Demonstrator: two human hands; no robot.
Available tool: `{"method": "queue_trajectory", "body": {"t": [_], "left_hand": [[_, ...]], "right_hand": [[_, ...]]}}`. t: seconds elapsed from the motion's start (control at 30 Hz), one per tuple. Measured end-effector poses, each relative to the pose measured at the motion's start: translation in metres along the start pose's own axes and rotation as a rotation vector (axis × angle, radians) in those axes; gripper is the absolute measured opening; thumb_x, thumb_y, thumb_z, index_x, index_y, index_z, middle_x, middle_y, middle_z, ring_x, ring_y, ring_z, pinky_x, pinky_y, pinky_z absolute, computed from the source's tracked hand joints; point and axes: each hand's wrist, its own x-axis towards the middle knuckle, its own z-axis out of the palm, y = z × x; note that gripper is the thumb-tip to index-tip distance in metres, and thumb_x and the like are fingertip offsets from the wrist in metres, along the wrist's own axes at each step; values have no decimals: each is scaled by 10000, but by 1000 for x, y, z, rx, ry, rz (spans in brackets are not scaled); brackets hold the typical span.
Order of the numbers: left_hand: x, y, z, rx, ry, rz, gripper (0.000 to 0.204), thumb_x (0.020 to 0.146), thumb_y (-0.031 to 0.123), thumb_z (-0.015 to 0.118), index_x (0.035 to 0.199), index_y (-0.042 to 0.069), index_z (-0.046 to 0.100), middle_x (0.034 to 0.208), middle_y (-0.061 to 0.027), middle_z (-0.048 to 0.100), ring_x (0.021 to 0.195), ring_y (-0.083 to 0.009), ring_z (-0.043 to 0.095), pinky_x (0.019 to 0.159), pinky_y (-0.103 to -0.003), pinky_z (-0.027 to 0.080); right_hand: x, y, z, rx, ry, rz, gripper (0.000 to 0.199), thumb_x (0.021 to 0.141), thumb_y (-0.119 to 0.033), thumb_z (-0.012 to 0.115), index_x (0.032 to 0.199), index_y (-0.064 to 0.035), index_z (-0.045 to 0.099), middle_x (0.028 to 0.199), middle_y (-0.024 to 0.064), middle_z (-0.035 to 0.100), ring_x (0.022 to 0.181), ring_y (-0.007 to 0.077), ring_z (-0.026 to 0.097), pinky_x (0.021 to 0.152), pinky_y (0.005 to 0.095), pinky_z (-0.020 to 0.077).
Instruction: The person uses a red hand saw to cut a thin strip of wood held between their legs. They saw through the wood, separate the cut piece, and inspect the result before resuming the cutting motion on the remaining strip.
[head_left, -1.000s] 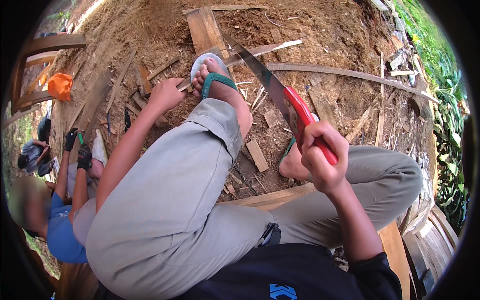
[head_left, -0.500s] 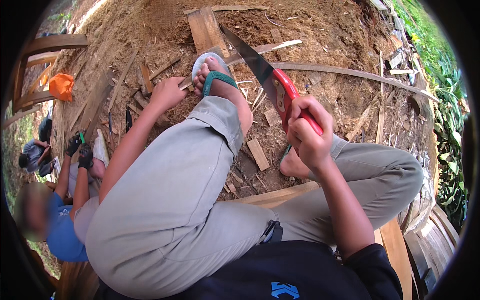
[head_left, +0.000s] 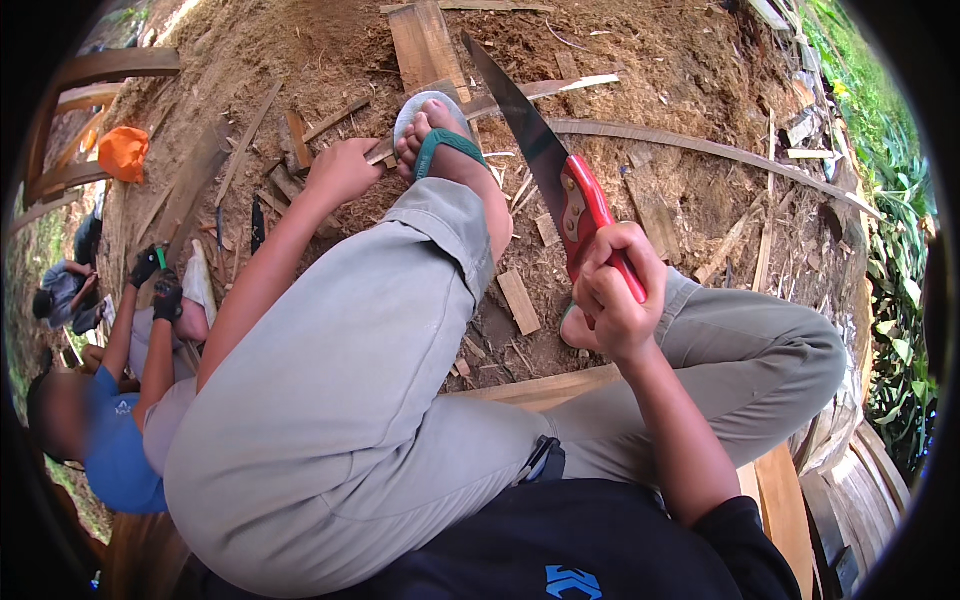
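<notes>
My right hand point(head_left: 622, 290) is wrapped round the red handle of a handsaw point(head_left: 525, 120). Its dark blade points up and away to the left, its tip beside a flat board point(head_left: 425, 45). My left hand point(head_left: 343, 172) grips one end of a thin wooden strip point(head_left: 545, 90) at the left side of my foot. That foot point(head_left: 445, 145), in a green-strapped sandal, presses on the strip, whose other end sticks out to the right behind the blade. Whether the saw's teeth touch the strip I cannot tell. My other foot point(head_left: 578, 328) is partly hidden behind my right hand.
At the left sits a person in a blue shirt point(head_left: 125, 450), dark-gloved hands point(head_left: 160, 285) round something green. Another person point(head_left: 68, 295) is farther off. An orange bag point(head_left: 123, 153) lies by a wooden frame point(head_left: 115, 65). Offcuts point(head_left: 518, 302) and a long curved strip point(head_left: 700, 145) litter the sawdust.
My right hand has drawn a little nearer to me with the saw. The whole view has shifted slightly. My left hand and foot keep their places on the strip.
</notes>
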Motion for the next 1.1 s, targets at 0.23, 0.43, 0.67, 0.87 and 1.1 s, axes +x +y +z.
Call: {"method": "queue_trajectory", "body": {"t": [0.23,0.43,0.67,0.87,1.1], "left_hand": [[1,2,1,16,-4,-2,374,818,283,645,1169,187,733,1055,-181,736,1010,-377,699,897,-484,547],[-5,-1,-5,4,-50,-32,382,821,274,638,1179,176,728,1067,-191,732,1009,-375,700,898,-477,542],[-3,7,-5,1,-6,6,344,839,307,641,1141,172,733,1072,-195,727,1032,-386,690,888,-484,543],[-4,-9,1,20,64,50,375,820,267,648,1171,159,723,1097,-184,724,1043,-386,683,904,-486,541],[-3,-10,8,-13,55,57,332,818,280,656,1113,139,714,1053,-192,721,1007,-397,682,878,-492,540]], "right_hand": [[-44,-12,-28,-20,-25,-133,81,826,21,415,899,-14,412,539,10,365,346,71,289,338,269,297],[35,-42,5,-6,-38,102,74,843,24,485,902,-21,496,646,7,476,440,37,391,399,219,278],[-33,-89,-11,-94,50,60,65,807,29,461,865,10,482,588,11,451,383,33,357,371,221,249],[48,-87,30,-158,-36,127,69,822,15,491,880,-10,520,677,0,488,458,31,386,426,219,270],[-10,-128,22,-149,102,164,108,817,28,453,893,14,529,677,4,488,420,23,360,386,214,236]]}}
